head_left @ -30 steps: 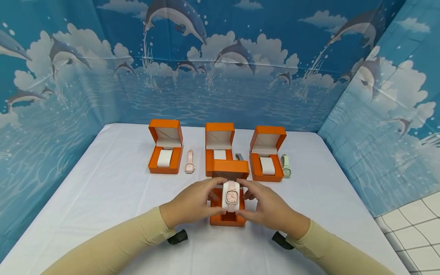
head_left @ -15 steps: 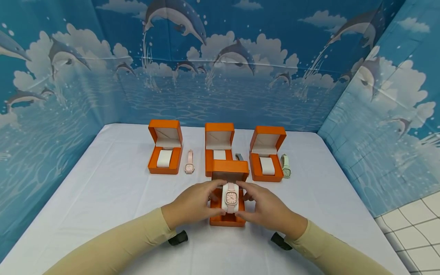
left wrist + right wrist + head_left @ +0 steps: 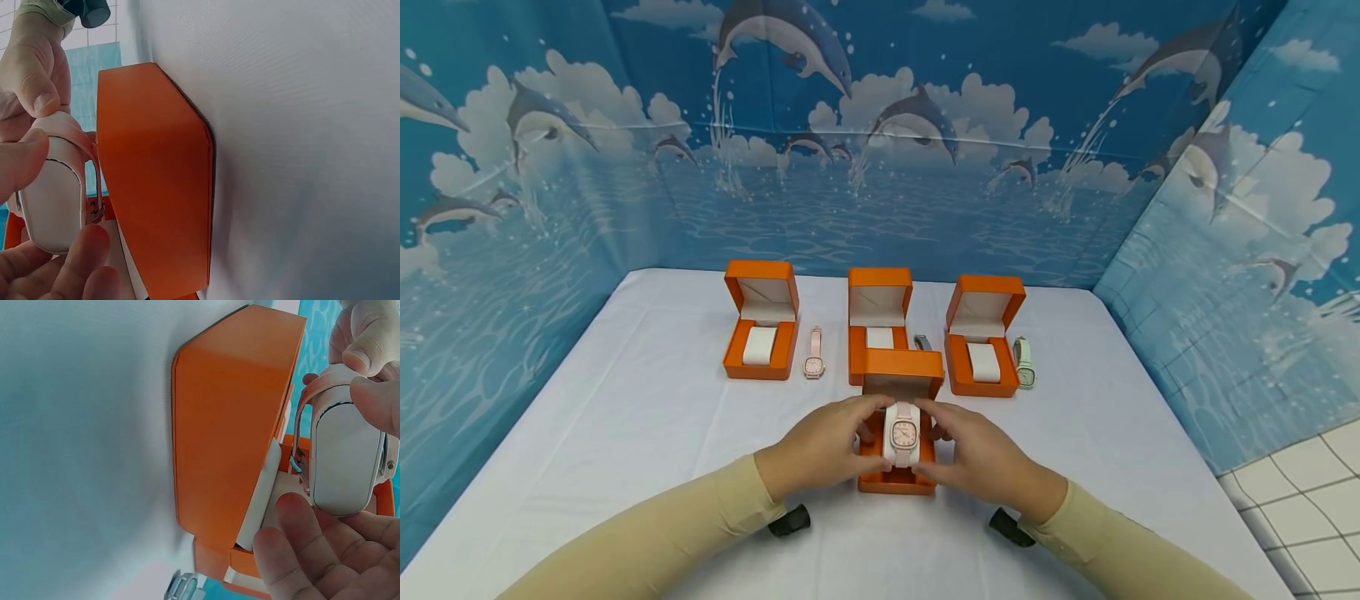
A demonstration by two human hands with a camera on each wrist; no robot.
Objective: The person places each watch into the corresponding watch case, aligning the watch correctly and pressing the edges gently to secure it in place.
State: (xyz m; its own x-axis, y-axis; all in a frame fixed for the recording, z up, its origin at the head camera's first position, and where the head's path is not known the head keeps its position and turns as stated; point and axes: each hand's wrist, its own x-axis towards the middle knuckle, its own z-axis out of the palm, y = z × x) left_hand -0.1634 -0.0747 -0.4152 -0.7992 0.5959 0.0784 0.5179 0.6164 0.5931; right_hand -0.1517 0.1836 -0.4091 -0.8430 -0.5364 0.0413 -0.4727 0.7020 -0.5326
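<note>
My left hand (image 3: 823,442) and right hand (image 3: 979,454) hold a white watch cushion (image 3: 55,200) from both sides, each with its thumb at the near end and fingers at the far end. A pink square-faced wristwatch (image 3: 904,434) is wrapped round the cushion, its dial facing up toward me. Under it stands an open orange watch box (image 3: 897,484), lid raised at the back. In the right wrist view the pink strap (image 3: 304,412) bows away from the cushion, and the cushion sits over the orange wall. The fingers partly hide the cushion's ends.
Behind stand three open orange boxes, at left (image 3: 762,275), middle (image 3: 880,277) and right (image 3: 987,285), each with a white cushion. Beside them lie a pink watch (image 3: 814,354), a grey-blue watch (image 3: 922,342) and a pale green watch (image 3: 1023,363). A dolphin-print curtain (image 3: 880,217) encloses the white table.
Both hands and the cushion with the pink watch have shifted slightly toward me. The grip looks the same, and the boxes and other watches have not moved.
</note>
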